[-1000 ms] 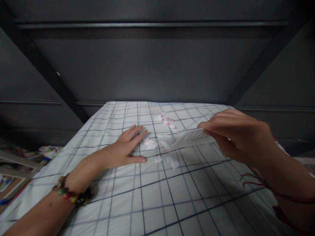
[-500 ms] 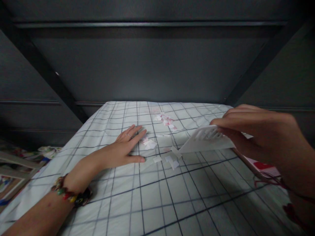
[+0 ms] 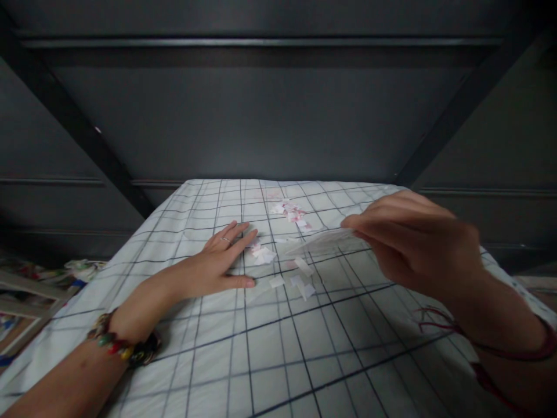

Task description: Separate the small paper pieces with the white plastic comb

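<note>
My left hand (image 3: 220, 261) lies flat on the checked cloth, fingers spread, a ring on one finger. Beside its fingertips is a small heap of paper scraps (image 3: 263, 253), and a few loose scraps (image 3: 303, 284) lie to the right of the thumb. My right hand (image 3: 413, 244) is raised over the cloth at the right, pinching a thin, flat, whitish plate (image 3: 326, 241) between thumb and fingers. The plate is tilted almost edge-on and blurred, so its exact kind is unclear. Its tip points left, above the scraps.
Farther back lies another pile of white and pink scraps (image 3: 290, 212). The white cloth with dark grid lines (image 3: 261, 354) covers the surface up to a dark panelled wall (image 3: 226, 116). At the lower left stands a pale rack (image 3: 30, 290) with mixed items.
My right hand has moved left with the whitish plate, which has turned flatter over the scraps. A red and white item at the right is now hidden. My left hand stays put.
</note>
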{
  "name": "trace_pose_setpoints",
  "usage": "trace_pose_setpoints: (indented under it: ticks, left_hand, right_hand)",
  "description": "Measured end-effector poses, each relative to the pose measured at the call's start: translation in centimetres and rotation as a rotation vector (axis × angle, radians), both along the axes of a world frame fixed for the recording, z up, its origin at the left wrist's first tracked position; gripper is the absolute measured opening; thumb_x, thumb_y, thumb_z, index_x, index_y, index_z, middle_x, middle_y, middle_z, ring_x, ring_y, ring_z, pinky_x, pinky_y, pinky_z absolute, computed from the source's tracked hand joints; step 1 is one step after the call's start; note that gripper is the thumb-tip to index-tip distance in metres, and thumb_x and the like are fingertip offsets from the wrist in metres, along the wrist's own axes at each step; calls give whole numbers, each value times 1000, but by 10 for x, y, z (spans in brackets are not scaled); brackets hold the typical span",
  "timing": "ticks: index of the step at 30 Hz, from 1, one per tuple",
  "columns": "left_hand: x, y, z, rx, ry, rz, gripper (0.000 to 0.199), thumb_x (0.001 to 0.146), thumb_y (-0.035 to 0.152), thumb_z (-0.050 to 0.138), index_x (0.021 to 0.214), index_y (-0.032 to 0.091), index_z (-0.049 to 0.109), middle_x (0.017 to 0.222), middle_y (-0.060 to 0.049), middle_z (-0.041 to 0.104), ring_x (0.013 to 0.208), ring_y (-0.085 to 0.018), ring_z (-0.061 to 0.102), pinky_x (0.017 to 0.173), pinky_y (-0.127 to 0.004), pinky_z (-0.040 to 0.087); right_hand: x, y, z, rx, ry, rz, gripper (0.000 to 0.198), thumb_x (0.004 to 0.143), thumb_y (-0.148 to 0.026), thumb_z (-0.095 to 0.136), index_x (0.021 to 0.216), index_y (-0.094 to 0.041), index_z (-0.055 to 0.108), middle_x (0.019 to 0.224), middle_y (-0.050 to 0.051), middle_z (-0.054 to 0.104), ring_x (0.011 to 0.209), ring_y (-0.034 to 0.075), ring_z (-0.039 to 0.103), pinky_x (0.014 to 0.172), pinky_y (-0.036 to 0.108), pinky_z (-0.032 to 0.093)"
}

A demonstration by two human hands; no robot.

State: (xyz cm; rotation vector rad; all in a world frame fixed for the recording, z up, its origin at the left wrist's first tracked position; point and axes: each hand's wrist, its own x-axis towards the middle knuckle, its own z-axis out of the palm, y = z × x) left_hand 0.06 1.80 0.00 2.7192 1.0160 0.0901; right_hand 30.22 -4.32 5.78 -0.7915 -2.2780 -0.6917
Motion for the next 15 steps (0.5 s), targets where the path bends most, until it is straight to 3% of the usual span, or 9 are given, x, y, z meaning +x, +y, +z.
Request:
trace_pose_setpoints:
  ticks: [5, 12, 15]
  left_hand:
    - [2, 0, 1, -17, 11, 11, 86, 82, 72, 34, 145, 19, 10, 150, -16, 5, 135, -38, -1, 105, -52, 14]
    - [2, 0, 2, -11, 8, 14, 85, 82, 72, 34, 145, 18, 12, 150, -15, 7, 135, -38, 0, 105, -53, 14]
    - [2, 0, 2, -18, -2, 5, 85, 82, 72, 34, 145, 18, 12, 150, -15, 8, 135, -37, 1, 105, -52, 14]
  right_hand:
    - [6, -1, 4, -137, -40, 12, 25, 78, -3, 42, 88, -22, 54, 65, -1, 60, 60, 14, 53, 58, 30, 41]
    - [-11, -4, -2, 41, 17, -36, 27, 78, -3, 43, 88, -25, 56, 67, -3, 62, 58, 14, 53, 58, 30, 39]
    - [-2, -6, 1, 18, 19, -86, 28, 77, -3, 43, 90, -25, 55, 72, -1, 63, 64, 16, 54, 62, 32, 40]
